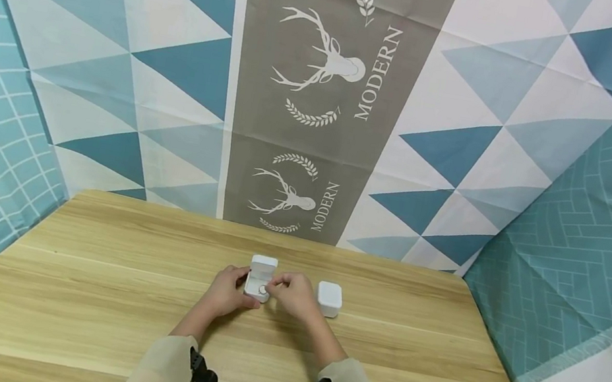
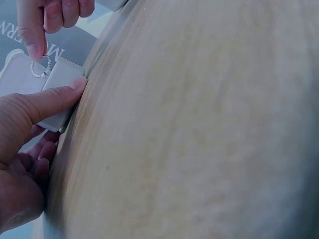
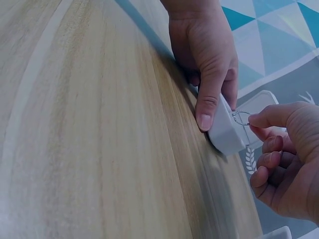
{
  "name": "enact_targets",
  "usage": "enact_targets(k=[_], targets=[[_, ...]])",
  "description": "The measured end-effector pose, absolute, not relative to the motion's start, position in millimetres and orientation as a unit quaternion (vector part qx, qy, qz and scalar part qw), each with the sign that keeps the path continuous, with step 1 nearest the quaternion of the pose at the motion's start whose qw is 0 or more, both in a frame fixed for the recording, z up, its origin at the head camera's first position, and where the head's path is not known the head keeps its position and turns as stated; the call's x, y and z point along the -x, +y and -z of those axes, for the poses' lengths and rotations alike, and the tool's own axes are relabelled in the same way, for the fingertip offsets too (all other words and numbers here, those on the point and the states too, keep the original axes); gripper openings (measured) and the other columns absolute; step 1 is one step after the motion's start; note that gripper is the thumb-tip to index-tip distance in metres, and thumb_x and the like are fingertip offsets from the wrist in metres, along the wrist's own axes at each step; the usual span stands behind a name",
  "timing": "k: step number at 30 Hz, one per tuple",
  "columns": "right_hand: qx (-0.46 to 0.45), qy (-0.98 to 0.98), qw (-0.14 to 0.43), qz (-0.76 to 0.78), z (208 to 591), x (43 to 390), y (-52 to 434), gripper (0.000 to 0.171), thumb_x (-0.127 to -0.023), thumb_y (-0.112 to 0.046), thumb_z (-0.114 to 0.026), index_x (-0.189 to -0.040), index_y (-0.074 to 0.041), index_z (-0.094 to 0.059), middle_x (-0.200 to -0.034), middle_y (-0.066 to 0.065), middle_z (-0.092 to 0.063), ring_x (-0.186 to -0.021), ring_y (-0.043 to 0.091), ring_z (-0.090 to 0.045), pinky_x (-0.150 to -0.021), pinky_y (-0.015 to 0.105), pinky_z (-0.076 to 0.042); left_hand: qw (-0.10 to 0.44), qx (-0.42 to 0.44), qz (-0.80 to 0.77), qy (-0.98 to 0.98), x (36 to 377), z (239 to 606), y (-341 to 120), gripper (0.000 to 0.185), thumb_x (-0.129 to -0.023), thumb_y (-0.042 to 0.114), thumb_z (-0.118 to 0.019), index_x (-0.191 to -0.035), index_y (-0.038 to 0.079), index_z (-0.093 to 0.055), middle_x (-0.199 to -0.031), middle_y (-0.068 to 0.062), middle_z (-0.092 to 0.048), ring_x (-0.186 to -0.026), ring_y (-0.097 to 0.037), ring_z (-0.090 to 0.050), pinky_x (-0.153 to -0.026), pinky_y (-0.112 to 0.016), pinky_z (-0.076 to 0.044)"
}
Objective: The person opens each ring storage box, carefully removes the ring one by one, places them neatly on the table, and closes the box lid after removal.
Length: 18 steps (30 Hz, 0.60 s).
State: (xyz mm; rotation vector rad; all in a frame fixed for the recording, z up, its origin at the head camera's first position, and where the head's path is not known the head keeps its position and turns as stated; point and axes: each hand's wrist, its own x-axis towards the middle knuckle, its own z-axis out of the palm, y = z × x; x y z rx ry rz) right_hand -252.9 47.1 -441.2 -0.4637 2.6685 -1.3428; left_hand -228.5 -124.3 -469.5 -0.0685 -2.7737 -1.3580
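A small white ring box (image 1: 258, 287) stands on the table with its lid raised toward the back. My left hand (image 1: 226, 292) grips it from the left, thumb along the front and fingers around the side, as the left wrist view shows. Between thumb and forefinger, my right hand (image 1: 294, 294) pinches a silver ring (image 3: 241, 118) set with small stones. The ring is upright at the mouth of the box, its lower edge right at the insert in the right wrist view.
A second white box (image 1: 329, 296), lid down, stands just right of my right hand. The wooden table (image 1: 103, 292) meets a patterned cloth backdrop (image 1: 182, 64) behind, with more cloth at both sides.
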Motion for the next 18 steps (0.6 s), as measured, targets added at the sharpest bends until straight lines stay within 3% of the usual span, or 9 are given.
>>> enact_targets(k=[18], targets=[[0.164, 0.875, 0.063, 0.450, 437.0, 246.7, 50.2, 0.010, -0.083, -0.016, -0.067, -0.083, -0.007, -0.072, -0.053, -0.008, -0.044, -0.049, 0.006, -0.037, -0.045, 0.019, -0.029, 0.025, 0.019, 0.436, -0.899, 230.5, 471.8, -123.9, 0.081, -0.063, 0.023, -0.087, -0.131, -0.002, -0.051, -0.109, -0.017, -0.057, -0.100, -0.027, -0.052, -0.093, -0.048, -0.043]])
